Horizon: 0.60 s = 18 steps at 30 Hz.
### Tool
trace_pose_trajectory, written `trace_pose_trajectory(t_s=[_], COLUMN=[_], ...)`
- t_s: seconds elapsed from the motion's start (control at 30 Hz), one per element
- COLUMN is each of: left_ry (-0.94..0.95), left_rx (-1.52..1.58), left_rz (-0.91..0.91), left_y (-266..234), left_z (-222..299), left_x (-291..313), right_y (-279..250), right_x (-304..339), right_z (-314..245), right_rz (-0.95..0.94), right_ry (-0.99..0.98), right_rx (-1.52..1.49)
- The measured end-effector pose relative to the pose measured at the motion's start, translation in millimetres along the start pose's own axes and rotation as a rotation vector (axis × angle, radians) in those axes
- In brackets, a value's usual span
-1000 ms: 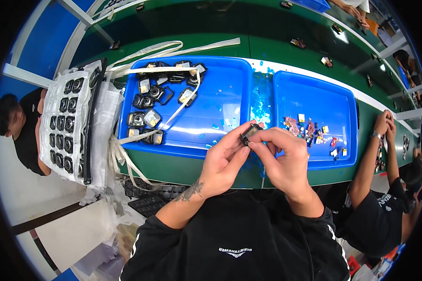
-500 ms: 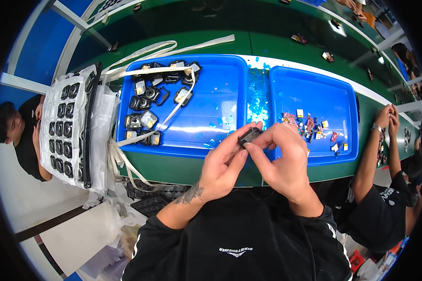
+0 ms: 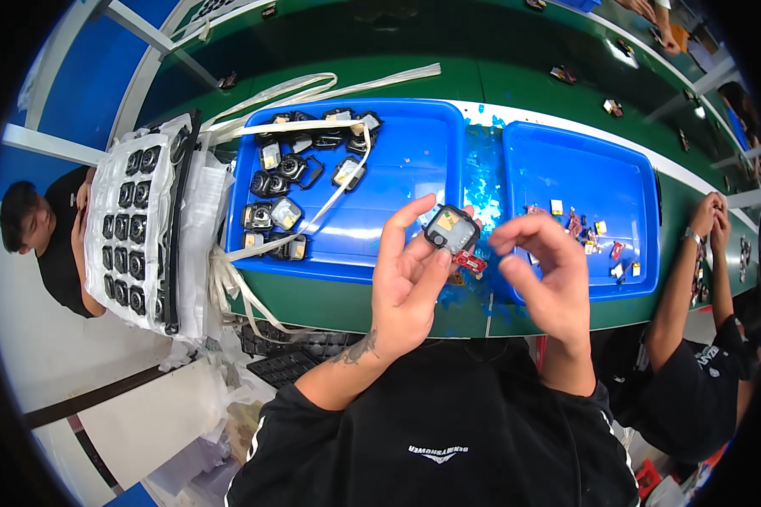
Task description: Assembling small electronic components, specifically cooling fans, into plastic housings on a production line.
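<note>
My left hand (image 3: 410, 279) holds a small black camera-like casing (image 3: 451, 230) between thumb and fingers. Its face is turned up, showing a pale grey panel with a tan patch. Beside the casing's lower right corner is a small red circuit board (image 3: 472, 262); I cannot tell whether it is attached. My right hand (image 3: 550, 270) is apart from the casing, fingers curved and thumb spread, with nothing visible in it. Several similar black casings (image 3: 292, 167) lie in the left blue tray (image 3: 414, 127). Red boards and small yellow-and-white parts (image 3: 596, 241) lie in the right blue tray (image 3: 579, 139).
Blue film scraps (image 3: 484, 173) lie between the trays on the green table (image 3: 338, 304). White straps (image 3: 338, 190) cross the left tray. A stack of padded trays with black casings (image 3: 135, 224) stands at left, near one person (image 3: 55, 245). Another person's hands (image 3: 710, 218) work at right.
My right hand has moved off the casing to the right and its fingers have parted. The casing, still in my left hand, now shows its panel side, and a red board has appeared beside it.
</note>
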<state>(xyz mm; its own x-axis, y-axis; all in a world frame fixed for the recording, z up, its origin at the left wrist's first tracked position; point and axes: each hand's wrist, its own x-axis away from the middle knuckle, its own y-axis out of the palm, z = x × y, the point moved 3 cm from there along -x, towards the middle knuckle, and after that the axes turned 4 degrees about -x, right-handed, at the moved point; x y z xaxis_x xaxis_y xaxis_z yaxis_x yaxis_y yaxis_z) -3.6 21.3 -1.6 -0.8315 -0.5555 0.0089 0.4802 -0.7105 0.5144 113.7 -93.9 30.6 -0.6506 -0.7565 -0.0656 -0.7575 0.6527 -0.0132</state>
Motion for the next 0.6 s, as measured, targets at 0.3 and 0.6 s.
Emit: trace_pose_trajectory(t_s=[0.3, 0.6], left_ry=[0.041, 0.401], left_rx=[-0.499, -1.021], left_rz=[-0.195, -0.219], left_y=[-10, -9], left_z=[11, 31], left_x=[0, -6], right_y=[8, 7], right_x=[4, 1], right_z=[7, 13], right_rz=[-0.032, -0.111], right_ry=[0.132, 0.175], right_rx=[-0.200, -0.310])
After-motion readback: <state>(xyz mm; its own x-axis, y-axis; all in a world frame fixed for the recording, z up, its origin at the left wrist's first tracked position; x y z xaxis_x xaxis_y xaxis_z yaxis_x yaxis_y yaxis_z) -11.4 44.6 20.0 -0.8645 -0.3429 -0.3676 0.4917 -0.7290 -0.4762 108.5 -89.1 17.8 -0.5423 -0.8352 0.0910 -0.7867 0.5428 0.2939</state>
